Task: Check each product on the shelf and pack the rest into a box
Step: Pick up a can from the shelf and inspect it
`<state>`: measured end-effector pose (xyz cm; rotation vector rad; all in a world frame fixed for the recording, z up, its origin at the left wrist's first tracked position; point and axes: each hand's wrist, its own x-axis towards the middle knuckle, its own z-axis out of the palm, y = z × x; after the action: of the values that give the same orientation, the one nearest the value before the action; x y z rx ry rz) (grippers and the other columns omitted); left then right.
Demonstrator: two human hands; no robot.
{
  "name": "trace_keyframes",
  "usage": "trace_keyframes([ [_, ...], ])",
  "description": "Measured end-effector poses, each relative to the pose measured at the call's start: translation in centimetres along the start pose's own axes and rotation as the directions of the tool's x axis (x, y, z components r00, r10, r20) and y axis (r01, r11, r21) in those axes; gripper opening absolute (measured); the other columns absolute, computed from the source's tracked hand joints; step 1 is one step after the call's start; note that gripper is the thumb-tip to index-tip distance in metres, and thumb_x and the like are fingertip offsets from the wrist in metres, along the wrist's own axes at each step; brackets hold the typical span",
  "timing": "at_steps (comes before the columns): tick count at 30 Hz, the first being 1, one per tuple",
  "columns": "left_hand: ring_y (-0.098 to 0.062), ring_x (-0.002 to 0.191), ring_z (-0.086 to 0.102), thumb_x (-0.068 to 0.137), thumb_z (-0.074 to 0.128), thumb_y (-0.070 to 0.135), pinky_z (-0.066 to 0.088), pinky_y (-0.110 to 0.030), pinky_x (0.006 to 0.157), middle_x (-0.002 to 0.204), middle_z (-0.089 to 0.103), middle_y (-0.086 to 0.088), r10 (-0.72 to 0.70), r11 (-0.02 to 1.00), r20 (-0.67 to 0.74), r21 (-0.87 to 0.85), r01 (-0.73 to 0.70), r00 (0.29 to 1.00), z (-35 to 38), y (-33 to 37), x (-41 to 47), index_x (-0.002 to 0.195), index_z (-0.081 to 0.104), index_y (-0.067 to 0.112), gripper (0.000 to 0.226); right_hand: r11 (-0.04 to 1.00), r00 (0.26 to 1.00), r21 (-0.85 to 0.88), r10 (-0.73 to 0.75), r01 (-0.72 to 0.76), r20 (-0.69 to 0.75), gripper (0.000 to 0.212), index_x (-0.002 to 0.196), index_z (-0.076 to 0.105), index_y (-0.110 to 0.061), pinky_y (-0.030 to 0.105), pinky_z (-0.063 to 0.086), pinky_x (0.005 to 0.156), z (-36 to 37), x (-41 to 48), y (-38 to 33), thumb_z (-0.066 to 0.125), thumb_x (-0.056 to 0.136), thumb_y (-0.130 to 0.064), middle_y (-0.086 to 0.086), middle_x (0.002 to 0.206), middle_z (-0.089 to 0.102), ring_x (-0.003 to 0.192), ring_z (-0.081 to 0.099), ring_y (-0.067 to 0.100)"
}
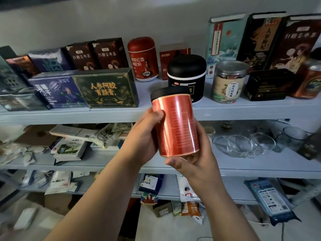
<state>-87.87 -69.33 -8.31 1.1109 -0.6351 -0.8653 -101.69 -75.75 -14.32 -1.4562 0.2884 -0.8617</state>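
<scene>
Up and to the left of the copper-red canister (pixel 176 124), a blue box (pixel 55 90) and a dark green box (pixel 106 88) with gold characters stand on the top shelf (pixel 243 110). The left hand (pixel 144 136) grips the canister's left side, thumb curled onto its front. The canister, black-lidded and nearly upright, is held in the air in front of the shelf edge. The right hand (pixel 196 159) clasps its base from below and right. Just behind the canister stands a black jar (pixel 186 72); to its upper right, a clear jar (pixel 227 82); to its lower right, glass bowls (pixel 243 145).
</scene>
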Motion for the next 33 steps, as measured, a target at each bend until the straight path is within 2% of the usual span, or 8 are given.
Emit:
trace_keyframes([
  [7,-0.030,0.094,0.069,0.104,0.032,0.042,0.061,-0.044,0.082,0.097,0.071,-0.012,-0.088,0.996,-0.088,0.008,0.089,0.992,0.7,-0.7,-0.8,0.116,0.065,0.007,0.049,0.970,0.990,-0.237,-0.089,0.060,-0.112,0.091,0.150,0.038,-0.054,0.020,0.055,0.097,-0.6,-1.7,-0.1,0.084,0.071,-0.049,-0.025,0.135,0.046,0.125,0.056,0.002],
  [10,-0.033,0.103,0.072,0.076,0.068,0.068,0.062,-0.044,0.083,0.114,0.073,-0.016,-0.073,0.997,-0.024,0.024,0.074,0.997,0.4,-0.9,-1.2,0.123,0.068,0.014,0.071,0.948,0.983,-0.300,-0.144,0.104,-0.116,0.085,0.144,0.039,-0.061,0.031,0.054,0.103,-0.7,-2.1,0.0,0.083,0.074,-0.043,-0.030,0.130,0.041,0.127,0.051,-0.002],
  [13,-0.034,0.104,0.073,0.043,0.094,0.063,0.063,-0.045,0.083,0.116,0.074,-0.017,-0.073,0.996,-0.033,0.047,0.075,0.997,0.1,-1.0,-1.5,0.123,0.065,0.015,0.098,0.904,0.972,-0.403,-0.204,0.142,-0.116,0.093,0.144,0.030,-0.069,0.021,0.048,0.104,-0.7,-2.3,-0.1,0.086,0.077,-0.036,-0.034,0.129,0.038,0.127,0.047,-0.003],
  [17,-0.043,0.114,0.067,0.076,0.069,0.051,0.055,-0.057,0.097,0.124,0.069,-0.024,-0.057,0.997,-0.088,-0.051,0.053,0.994,0.1,-1.1,-1.8,0.128,0.061,0.008,0.068,0.904,0.974,-0.406,-0.198,0.137,-0.113,0.097,0.148,0.019,-0.067,0.025,0.047,0.108,-0.3,-2.6,-0.2,0.083,0.076,-0.049,-0.022,0.135,0.049,0.130,0.051,0.004],
  [19,-0.036,0.101,0.071,0.094,0.050,0.047,0.059,-0.051,0.088,0.107,0.074,-0.018,-0.055,0.996,-0.087,-0.080,0.048,0.995,0.2,-1.1,-2.1,0.117,0.065,0.009,0.047,0.925,0.983,-0.370,-0.144,0.092,-0.113,0.095,0.144,0.019,-0.068,0.033,0.049,0.109,-0.2,-2.6,-0.2,0.082,0.072,-0.057,-0.030,0.134,0.053,0.130,0.053,0.000],
  [22,-0.025,0.082,0.073,0.103,0.032,0.043,0.059,-0.039,0.076,0.088,0.074,-0.010,-0.075,0.992,-0.049,-0.105,0.069,0.996,0.1,-1.4,-2.4,0.103,0.070,0.011,0.049,0.929,0.984,-0.362,-0.125,0.072,-0.124,0.096,0.140,0.019,-0.071,0.016,0.048,0.101,-0.2,-2.8,-0.3,0.083,0.070,-0.058,-0.041,0.127,0.054,0.124,0.054,-0.010],
  [29,-0.037,0.113,0.069,0.072,0.079,0.062,0.057,-0.052,0.094,0.126,0.069,-0.021,-0.122,0.989,-0.011,-0.088,0.120,0.993,0.1,-1.7,-2.4,0.137,0.055,0.009,0.088,0.894,0.972,-0.437,-0.183,0.101,-0.149,0.102,0.143,0.013,-0.073,0.026,0.044,0.106,-0.5,-3.1,-0.6,0.081,0.069,-0.061,-0.020,0.137,0.057,0.131,0.050,-0.003],
  [33,-0.040,0.115,0.068,0.084,0.062,0.060,0.058,-0.051,0.091,0.129,0.067,-0.024,-0.181,0.958,-0.014,-0.230,0.173,0.983,0.2,-2.4,-2.0,0.142,0.050,0.008,0.078,0.902,0.960,-0.415,-0.212,0.121,-0.182,0.101,0.143,0.017,-0.073,0.028,0.043,0.104,-0.9,-3.1,-0.5,0.086,0.071,-0.058,-0.031,0.128,0.059,0.131,0.050,-0.002],
])
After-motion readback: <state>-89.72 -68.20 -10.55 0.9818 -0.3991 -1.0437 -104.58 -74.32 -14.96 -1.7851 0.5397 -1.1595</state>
